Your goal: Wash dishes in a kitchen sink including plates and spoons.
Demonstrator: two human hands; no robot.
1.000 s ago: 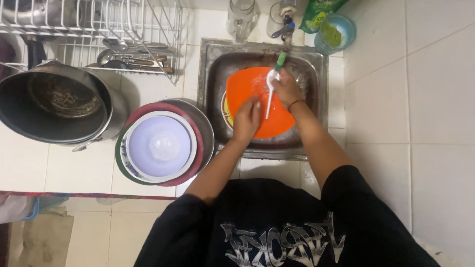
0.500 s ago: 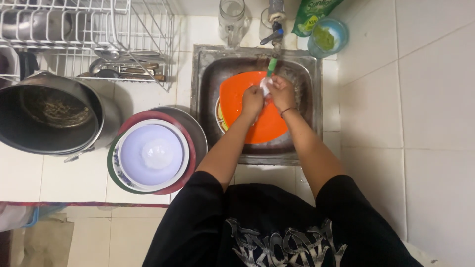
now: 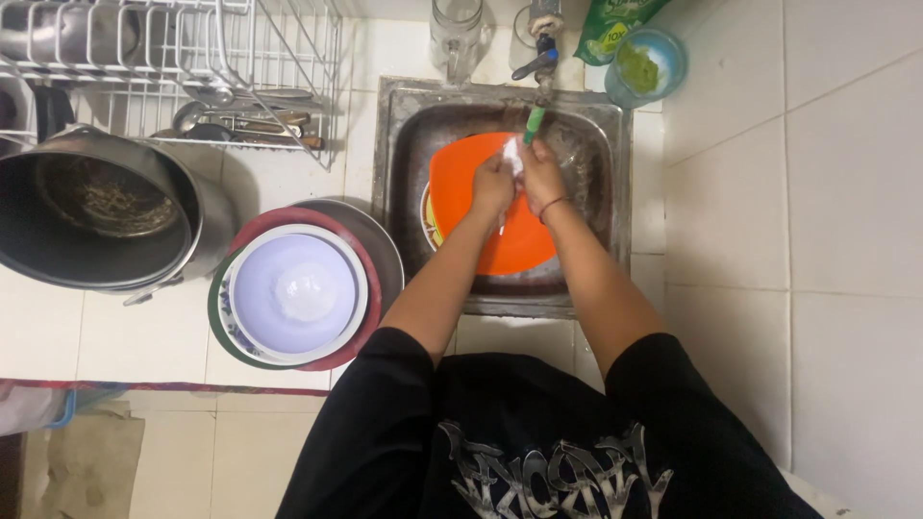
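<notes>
Both hands meet over the square steel sink (image 3: 409, 173), directly under the green-tipped tap spout (image 3: 535, 119). The left hand (image 3: 492, 185) and the right hand (image 3: 541, 176) are pressed together with their fingers curled around a small white object (image 3: 512, 154); it is too small and too covered to tell what kind of thing it is. A thin red band sits on the right wrist. Below the hands a round orange plastic plate (image 3: 461, 207) lies in the sink basin, on top of another dish whose patterned rim shows at its left edge.

On the white tiled counter (image 3: 144, 336) to the left of the sink stands a stack of round dishes (image 3: 288, 288), topped by a pale lilac bowl turned upside down over red and green rims. Further left sits a large dark metal pot (image 3: 96, 207), open and empty-looking inside. Behind it a white wire dish rack (image 3: 192, 58) holds some utensils. At the back edge of the sink stand a clear glass jar (image 3: 455, 29), a green soap packet (image 3: 611, 27) and a small blue bowl (image 3: 646, 65) with green paste.
</notes>
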